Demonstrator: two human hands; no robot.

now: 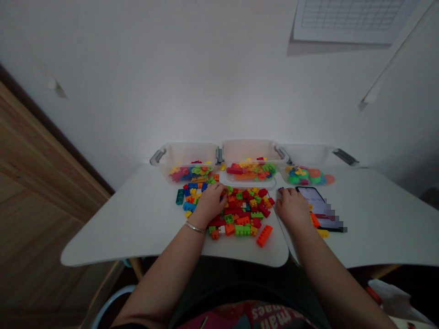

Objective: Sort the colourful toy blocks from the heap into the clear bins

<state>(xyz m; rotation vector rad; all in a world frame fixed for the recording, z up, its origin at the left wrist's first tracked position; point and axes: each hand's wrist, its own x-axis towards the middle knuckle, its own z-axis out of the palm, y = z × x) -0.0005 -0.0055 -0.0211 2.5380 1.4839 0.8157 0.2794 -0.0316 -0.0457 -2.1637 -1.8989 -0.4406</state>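
Note:
A pile of colourful toy building bricks (pixel 236 219) lies in the middle of the table. My left hand (pixel 211 201), with a silver bangle at the wrist, rests over the pile's left side. Its fingers are curled down among the bricks, and whatever they grip is hidden. To the right of the pile, my right hand (pixel 293 205) is closed, palm down, just above the table. A small dark blue brick (pixel 281 189) shows at its fingertips. A long orange brick (pixel 264 236) lies at the pile's front right, and a teal brick (pixel 180 196) sits apart on the left.
Along the wall stand three clear bins: the left bin (pixel 190 151) and middle bin (pixel 250 147) hold bricks, the right bin (pixel 308 153) rounder pieces. A phone (pixel 317 201) lies beside my right hand, with a yellow brick (pixel 323 233) near it. A white lid (pixel 270 183) lies before the middle bin.

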